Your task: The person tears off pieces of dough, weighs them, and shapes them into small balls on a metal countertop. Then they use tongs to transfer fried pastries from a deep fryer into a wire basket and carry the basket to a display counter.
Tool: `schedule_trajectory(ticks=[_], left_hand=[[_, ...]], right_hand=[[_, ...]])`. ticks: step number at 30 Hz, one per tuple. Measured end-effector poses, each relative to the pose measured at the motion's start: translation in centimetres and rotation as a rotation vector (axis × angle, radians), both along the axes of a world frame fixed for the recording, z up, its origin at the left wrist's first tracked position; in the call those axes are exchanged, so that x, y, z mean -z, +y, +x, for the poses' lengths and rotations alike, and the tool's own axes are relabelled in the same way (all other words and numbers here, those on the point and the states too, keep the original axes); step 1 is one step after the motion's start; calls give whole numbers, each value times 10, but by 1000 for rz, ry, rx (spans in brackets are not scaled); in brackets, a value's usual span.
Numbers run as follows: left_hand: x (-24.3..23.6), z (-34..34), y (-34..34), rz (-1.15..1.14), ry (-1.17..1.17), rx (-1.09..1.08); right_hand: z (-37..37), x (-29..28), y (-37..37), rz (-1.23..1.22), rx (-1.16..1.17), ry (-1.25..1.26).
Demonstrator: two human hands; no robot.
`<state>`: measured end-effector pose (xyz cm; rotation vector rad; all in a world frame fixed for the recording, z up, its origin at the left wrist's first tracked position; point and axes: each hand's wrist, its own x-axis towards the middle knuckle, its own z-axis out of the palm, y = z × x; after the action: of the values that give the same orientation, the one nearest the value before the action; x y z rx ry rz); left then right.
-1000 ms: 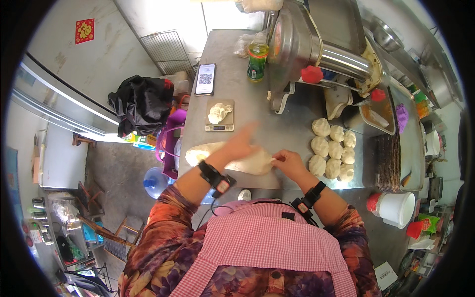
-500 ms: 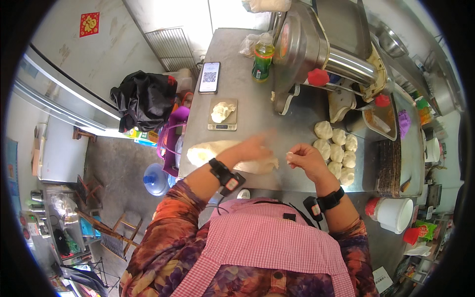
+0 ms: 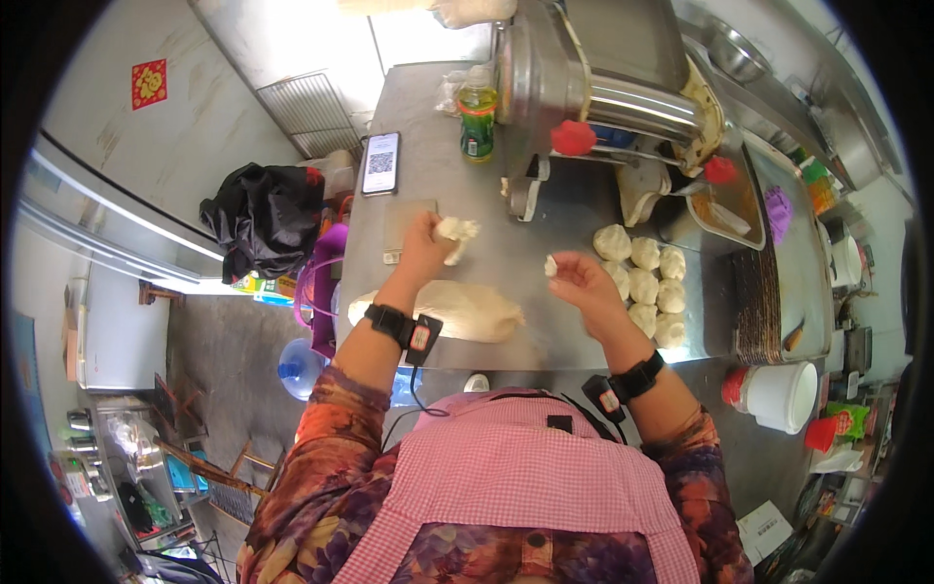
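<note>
My left hand (image 3: 421, 248) grips a ragged lump of dough (image 3: 457, 234) just above the small kitchen scale (image 3: 394, 226), whose plate is partly hidden by the hand. Pinched in the fingertips of my right hand (image 3: 584, 285) is a small bit of dough (image 3: 551, 265), held over the metal table (image 3: 477, 209). Between my wrists and the scale a long roll of dough (image 3: 457, 310) lies along the table's near side. Several round dough balls (image 3: 643, 284) sit grouped to the right of my right hand.
A dough-rolling machine (image 3: 637, 102) with red knobs stands at the back right. Left of it are a green drink bottle (image 3: 478, 122) and a phone (image 3: 380, 164). Stacked trays (image 3: 764, 311) rise at the right; a purple bag (image 3: 326, 273) hangs beside the table's left edge.
My left hand has reached the scale and lifted the dough lump off it. My right hand has shifted slightly up and left, its bit of dough now plainer. The whole view has shifted.
</note>
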<state>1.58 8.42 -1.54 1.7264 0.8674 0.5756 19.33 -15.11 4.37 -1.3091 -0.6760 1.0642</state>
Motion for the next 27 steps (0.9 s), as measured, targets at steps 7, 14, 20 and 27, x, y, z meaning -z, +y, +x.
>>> schedule_trajectory(ticks=[7,14,20,27], left_hand=[[-38,34,-93,-1002,-404,356],[-53,46,-136,-972,-213,464],[-22,102,-116,-52,158,518],[24,173,-144,700,529,642]], right_hand=[[-14,-17,8,204,-119,-1076],[3,-7,-27,-139,-88,-627],[46,11,-62,93,333,192],[89,13,-129,29,404,135]])
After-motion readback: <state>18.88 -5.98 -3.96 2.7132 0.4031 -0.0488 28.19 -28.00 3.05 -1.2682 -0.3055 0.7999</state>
